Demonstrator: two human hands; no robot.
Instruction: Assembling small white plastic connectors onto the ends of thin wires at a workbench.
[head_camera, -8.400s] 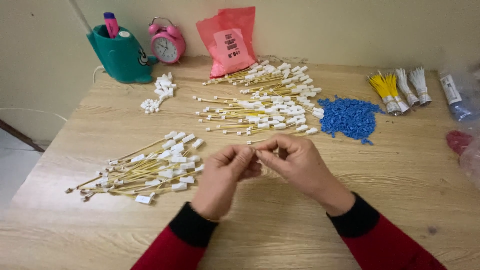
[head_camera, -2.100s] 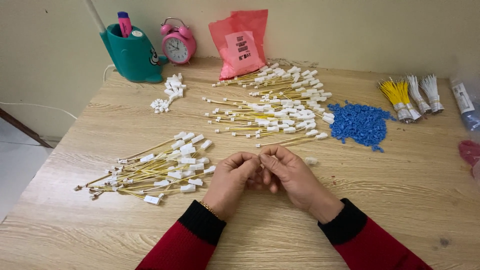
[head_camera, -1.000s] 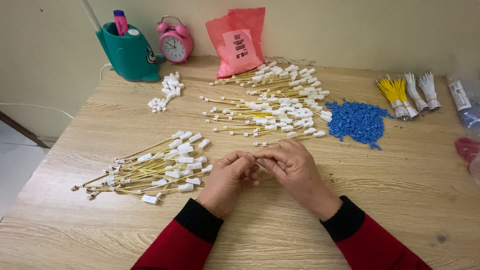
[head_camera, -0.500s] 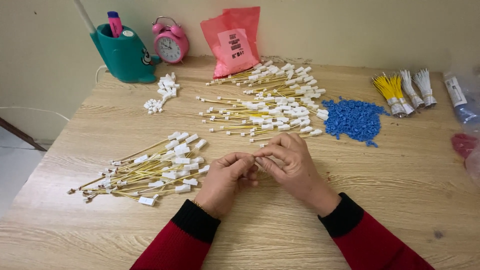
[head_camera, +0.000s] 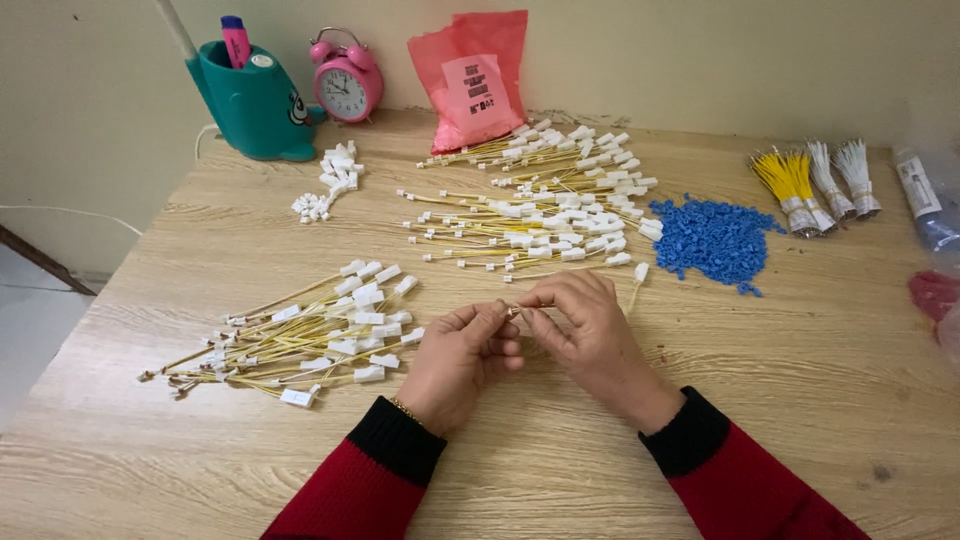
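My left hand (head_camera: 462, 352) and my right hand (head_camera: 588, 328) meet over the middle of the wooden table (head_camera: 700, 400), fingertips pinched together on one thin yellow wire (head_camera: 634, 288) with a white connector at its far end. A small metal tip shows between the fingers. To the left lies a pile of yellow wires with white connectors (head_camera: 300, 330). A larger spread of the same wires (head_camera: 540, 205) lies beyond my hands. A heap of small blue pieces (head_camera: 715, 238) sits to the right of it.
A small heap of white connectors (head_camera: 328, 185) lies at the back left. A teal pen holder (head_camera: 250, 95), a pink alarm clock (head_camera: 345, 85) and a pink plastic bag (head_camera: 472, 75) stand along the wall. Bundles of yellow and white wires (head_camera: 815, 180) lie at the back right.
Both hands stay pinched together on the wire at the same spot, with only small finger movements. The piles have not moved.
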